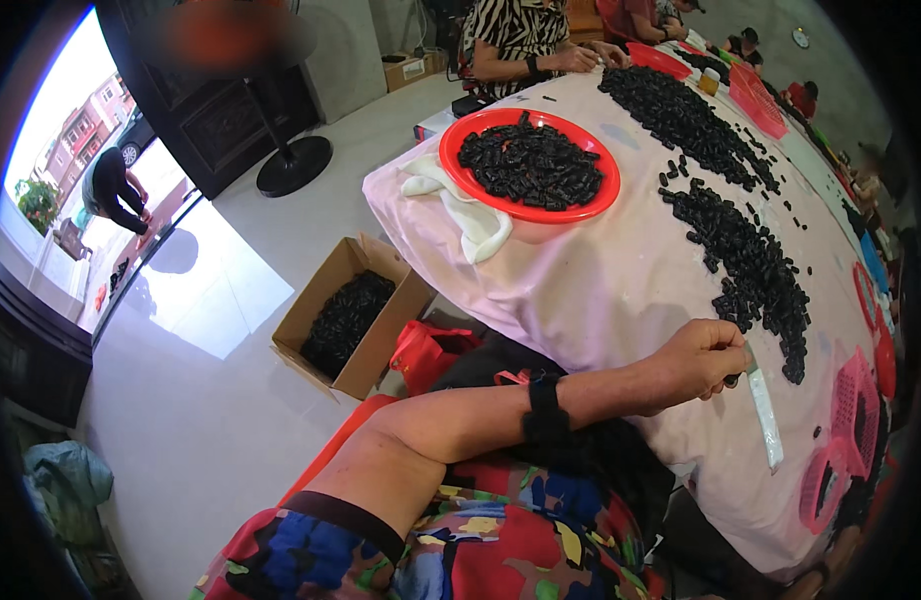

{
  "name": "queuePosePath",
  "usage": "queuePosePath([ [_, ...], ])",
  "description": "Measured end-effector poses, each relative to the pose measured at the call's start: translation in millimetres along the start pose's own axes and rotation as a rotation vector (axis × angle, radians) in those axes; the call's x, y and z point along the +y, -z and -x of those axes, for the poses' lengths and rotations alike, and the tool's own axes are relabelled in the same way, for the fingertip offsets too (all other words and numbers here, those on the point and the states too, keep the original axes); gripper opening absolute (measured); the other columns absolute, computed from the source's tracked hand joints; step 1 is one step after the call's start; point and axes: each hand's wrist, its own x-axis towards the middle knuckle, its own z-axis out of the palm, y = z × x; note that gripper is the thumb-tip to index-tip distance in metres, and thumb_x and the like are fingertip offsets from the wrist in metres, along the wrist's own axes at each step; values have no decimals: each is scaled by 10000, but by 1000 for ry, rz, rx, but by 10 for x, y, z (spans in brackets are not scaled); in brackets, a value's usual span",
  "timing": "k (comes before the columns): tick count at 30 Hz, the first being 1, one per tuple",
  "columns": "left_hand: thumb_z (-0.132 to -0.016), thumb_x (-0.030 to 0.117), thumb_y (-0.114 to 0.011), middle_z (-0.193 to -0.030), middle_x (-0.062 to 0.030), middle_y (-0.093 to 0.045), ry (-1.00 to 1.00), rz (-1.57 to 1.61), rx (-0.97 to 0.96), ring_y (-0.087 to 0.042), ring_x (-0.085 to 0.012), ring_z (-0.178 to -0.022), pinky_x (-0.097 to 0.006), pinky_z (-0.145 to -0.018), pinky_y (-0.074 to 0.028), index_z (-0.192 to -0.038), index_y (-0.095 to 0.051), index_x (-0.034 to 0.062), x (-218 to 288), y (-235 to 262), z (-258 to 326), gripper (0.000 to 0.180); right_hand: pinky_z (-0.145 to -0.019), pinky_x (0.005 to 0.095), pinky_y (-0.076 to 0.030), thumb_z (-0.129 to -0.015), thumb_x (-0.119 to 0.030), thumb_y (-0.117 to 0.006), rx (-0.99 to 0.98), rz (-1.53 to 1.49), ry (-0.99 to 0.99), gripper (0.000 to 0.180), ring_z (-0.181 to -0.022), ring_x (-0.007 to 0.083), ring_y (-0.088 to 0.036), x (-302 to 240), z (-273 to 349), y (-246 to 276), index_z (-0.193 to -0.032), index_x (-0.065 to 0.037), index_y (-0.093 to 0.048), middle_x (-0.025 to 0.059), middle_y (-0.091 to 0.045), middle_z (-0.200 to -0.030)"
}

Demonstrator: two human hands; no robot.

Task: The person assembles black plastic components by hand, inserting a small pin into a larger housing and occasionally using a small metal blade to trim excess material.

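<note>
My left hand (699,362) reaches over the pink-covered table, its fingers closed at the upper end of a flat, silvery, blade-like strip (766,420). A small dark bit shows under the fingers; whether it is a handle or a loose piece I cannot tell. Beyond the hand, a long pile of small black cylindrical pieces (746,250) runs up the table. At the lower right rim a banded wrist, apparently mine, leads to my right hand (843,548), whose fingers are too dark and cropped to make out. Pink plastic baskets (854,410) stand near it.
A red basin (606,205) of black pieces sits at the table's left, beside a white cloth (481,228). On the floor are a cardboard box (381,345) of black pieces and a stand fan (294,165). Co-workers, one in zebra-print clothing (516,40), sit farther along.
</note>
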Motion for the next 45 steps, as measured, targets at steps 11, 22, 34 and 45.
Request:
queuePosePath([
  [11,-900,175,-553,-694,-23,-526,10,6,16,-455,-60,-549,-217,-514,-375,-817,-553,46,-20,3,-7,153,-929,400,-390,-831,-184,-564,-41,10,-14,453,-1108,312,-494,-39,-71,-11,-1231,25,-529,179,-524,-1175],
  [22,-905,172,-553,-701,-24,-529,15,-2,17,-448,-62,-544,-218,-514,-376,-818,-551,44,7,12,2,154,-927,399,-391,-826,-185,-568,-75,20,-27,452,-1102,312,-497,-123,-195,-14,-1225,24,-533,179,-524,-1172],
  [34,-880,157,-567,-686,2,-543,-126,-120,-88,-448,-46,-592,-225,-540,-380,-820,-571,27,28,-108,50,143,-925,398,-393,-820,-186,-572,-101,53,-7,451,-1094,312,-500,-227,-424,29,-1219,22,-538,179,-523,-1169],
  [45,-917,124,-557,-768,-13,-583,-147,-360,-161,-506,-65,-693,-241,-597,-421,-900,-583,1,168,-145,202,126,-636,384,-458,-764,4,-641,-98,28,68,505,-742,322,-568,-2,-538,-190,-1251,48,-512,164,-561,-850],
])
